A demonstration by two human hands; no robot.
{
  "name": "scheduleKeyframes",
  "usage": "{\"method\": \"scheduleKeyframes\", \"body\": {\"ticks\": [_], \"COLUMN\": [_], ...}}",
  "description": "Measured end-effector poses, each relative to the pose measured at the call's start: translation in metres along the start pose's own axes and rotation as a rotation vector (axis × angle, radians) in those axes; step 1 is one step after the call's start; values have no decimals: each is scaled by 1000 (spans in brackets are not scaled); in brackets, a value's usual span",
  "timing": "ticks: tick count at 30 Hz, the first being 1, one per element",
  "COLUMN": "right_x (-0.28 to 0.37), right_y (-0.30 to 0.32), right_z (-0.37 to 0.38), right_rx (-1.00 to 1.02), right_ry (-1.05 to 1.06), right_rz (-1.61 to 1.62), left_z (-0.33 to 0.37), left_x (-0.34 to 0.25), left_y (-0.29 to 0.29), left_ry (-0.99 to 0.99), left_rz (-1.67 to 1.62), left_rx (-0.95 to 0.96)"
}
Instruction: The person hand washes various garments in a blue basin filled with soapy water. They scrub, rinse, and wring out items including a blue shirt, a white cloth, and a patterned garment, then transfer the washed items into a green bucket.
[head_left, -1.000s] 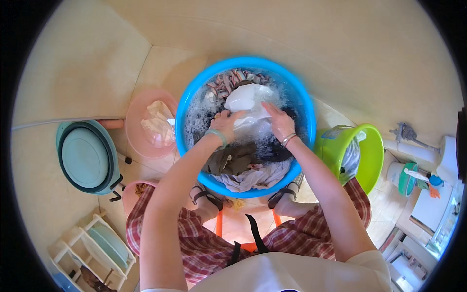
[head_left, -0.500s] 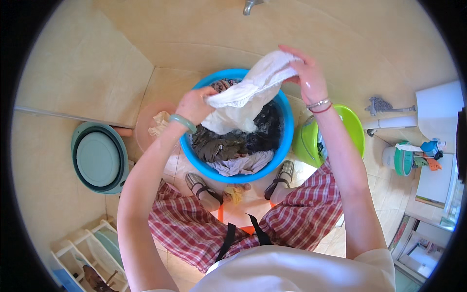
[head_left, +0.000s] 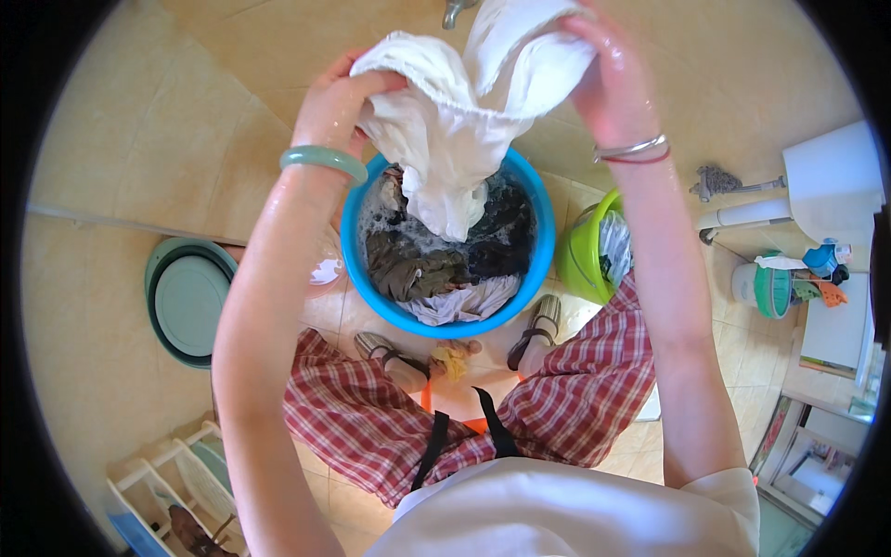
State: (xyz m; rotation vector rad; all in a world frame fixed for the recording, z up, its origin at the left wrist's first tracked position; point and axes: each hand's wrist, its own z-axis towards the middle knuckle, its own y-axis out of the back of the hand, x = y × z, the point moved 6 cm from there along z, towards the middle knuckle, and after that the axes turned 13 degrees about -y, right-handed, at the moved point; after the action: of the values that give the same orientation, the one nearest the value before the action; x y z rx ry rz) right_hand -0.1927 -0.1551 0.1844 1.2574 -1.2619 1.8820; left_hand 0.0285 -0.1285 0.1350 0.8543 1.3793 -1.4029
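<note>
Both hands are clenched on a wet white garment (head_left: pixel 455 139) — left hand (head_left: pixel 334 102) and right hand (head_left: pixel 608 79) fingers bunched into the cloth, its tail hanging below them into the blue basin (head_left: pixel 534 278) of dark soaking clothes. Dripping water could slicken the tiles. The green bucket (head_left: pixel 580 255) holds more laundry.

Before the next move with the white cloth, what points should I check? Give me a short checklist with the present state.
1. Left hand grips the white cloth: ok.
2. Right hand grips the cloth too: ok.
3. Cloth hangs over the blue basin, so drips fall inside: ok.
4. Cloth lifted fully out of the soapy water: cannot tell, its lower end is close to the clothes.
5. Green bucket has room: cannot tell.
</note>
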Motion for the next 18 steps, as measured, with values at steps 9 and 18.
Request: {"method": "scheduleKeyframes", "body": {"ticks": [9,18], "right_x": [-237,-275], "right_y": [80,30], "right_z": [-57,-105], "right_rx": [-243,-191], "right_ry": [-458,-473], "right_rz": [-203,-645], "left_z": [-72,-159], "left_x": [293,270], "left_y": [105,14], "left_ry": [82,261], "left_rz": [528,-435], "left_rx": [-175,-549]}}
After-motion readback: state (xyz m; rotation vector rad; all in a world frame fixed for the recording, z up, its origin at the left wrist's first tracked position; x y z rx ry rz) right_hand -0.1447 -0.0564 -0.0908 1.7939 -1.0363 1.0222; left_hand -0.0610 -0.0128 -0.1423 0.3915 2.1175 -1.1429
